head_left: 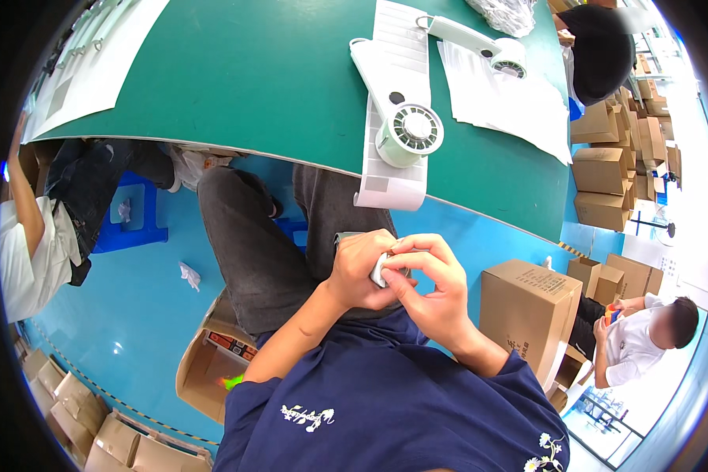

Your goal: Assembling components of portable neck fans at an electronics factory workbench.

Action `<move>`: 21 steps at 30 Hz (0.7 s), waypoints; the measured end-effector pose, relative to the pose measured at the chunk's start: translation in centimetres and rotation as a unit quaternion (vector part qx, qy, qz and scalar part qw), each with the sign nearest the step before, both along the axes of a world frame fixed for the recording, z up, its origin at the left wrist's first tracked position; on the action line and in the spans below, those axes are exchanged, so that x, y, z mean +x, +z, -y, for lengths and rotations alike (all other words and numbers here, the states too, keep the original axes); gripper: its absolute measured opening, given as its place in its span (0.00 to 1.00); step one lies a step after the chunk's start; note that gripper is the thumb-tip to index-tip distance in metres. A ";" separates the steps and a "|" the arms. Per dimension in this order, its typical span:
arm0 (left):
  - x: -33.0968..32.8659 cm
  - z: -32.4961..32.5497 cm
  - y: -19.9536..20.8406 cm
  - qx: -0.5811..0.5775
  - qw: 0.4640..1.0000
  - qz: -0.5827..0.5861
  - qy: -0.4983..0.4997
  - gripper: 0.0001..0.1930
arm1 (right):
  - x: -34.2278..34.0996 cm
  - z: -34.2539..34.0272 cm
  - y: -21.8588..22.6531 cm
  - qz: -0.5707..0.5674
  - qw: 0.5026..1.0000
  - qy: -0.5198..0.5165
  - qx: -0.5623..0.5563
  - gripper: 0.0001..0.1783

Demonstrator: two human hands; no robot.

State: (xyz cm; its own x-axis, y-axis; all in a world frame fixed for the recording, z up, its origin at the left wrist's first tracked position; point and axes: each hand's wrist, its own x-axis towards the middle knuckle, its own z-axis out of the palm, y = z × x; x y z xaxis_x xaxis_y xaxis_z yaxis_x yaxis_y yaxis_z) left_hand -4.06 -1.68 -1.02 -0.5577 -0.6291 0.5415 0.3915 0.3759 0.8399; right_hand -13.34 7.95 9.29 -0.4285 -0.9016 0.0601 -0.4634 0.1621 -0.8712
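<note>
Over my lap, my left hand (357, 271) is closed around a white-ended object (379, 270). Most of that object is hidden by my fingers, so its kind does not show. My right hand (431, 283) pinches at the same white end, thumb and fingertips pressed against it. Beyond my hands, on the table's near edge, a white handheld fan (417, 130) with a round grille lies on a long strip of label sheets (377, 191) that hangs over the edge. A second white handheld fan (510, 59) rests on white paper sheets (503, 102).
The green table (275, 71) spans the far side, with a clear plastic bag (507, 14) at its back. An open carton (200, 370) stands by my left side and a closed carton (527, 307) at my right. Co-workers sit at left and right; cardboard boxes (602, 169) are stacked behind.
</note>
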 end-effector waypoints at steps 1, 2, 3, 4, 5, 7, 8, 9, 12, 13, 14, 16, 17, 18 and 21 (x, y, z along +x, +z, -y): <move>0.3 0.2 0.2 0.015 0.999 0.009 -0.038 0.17 | 0.0 0.0 0.0 -0.007 1.000 -0.001 0.000 0.10; 0.7 0.5 0.3 0.030 0.997 0.019 -0.075 0.17 | -0.1 0.1 0.0 -0.006 1.000 -0.001 0.000 0.10; 1.0 0.9 0.4 0.031 0.996 0.020 -0.075 0.17 | -0.1 0.1 0.2 -0.010 1.000 0.003 0.004 0.10; 1.3 1.3 0.5 0.043 0.993 0.010 -0.111 0.18 | -0.1 0.2 0.3 -0.013 1.000 0.006 0.009 0.10; 1.5 1.6 0.5 0.056 0.988 0.001 -0.147 0.20 | -0.2 0.2 0.4 -0.012 1.000 0.006 0.009 0.10; 1.9 1.2 0.2 0.075 0.986 0.024 -0.147 0.22 | -0.2 0.4 0.5 0.008 1.000 0.022 0.015 0.10; 2.1 1.0 0.1 0.094 0.984 0.047 -0.146 0.24 | -0.2 0.4 0.6 0.010 1.000 0.023 0.015 0.10; 2.2 1.0 0.1 0.094 0.984 0.049 -0.146 0.24 | -0.2 0.4 0.7 0.016 0.999 0.024 0.024 0.10; 2.2 1.2 0.4 0.088 0.984 0.052 -0.145 0.23 | -0.4 0.5 0.7 0.028 0.999 0.028 0.033 0.10; 2.3 1.2 0.5 0.085 0.984 0.057 -0.146 0.23 | -0.5 0.5 0.6 0.034 0.998 0.032 0.033 0.10; 2.3 1.3 0.6 0.081 0.984 0.062 -0.148 0.23 | -0.5 0.5 0.7 0.035 0.998 0.032 0.033 0.10; 2.4 1.2 0.8 0.083 0.983 0.071 -0.146 0.22 | -0.5 0.5 0.9 0.019 0.998 0.040 0.034 0.09; 2.4 1.2 0.9 0.085 0.982 0.080 -0.145 0.22 | -0.4 0.5 0.9 0.018 0.998 0.039 0.034 0.09; 2.5 1.3 1.0 0.086 0.982 0.080 -0.146 0.22 | -0.3 0.6 0.8 -0.001 0.999 0.040 0.024 0.09; 2.7 1.3 1.3 0.102 0.976 0.099 -0.162 0.21 | 0.0 0.4 0.7 -0.024 0.999 0.042 0.017 0.09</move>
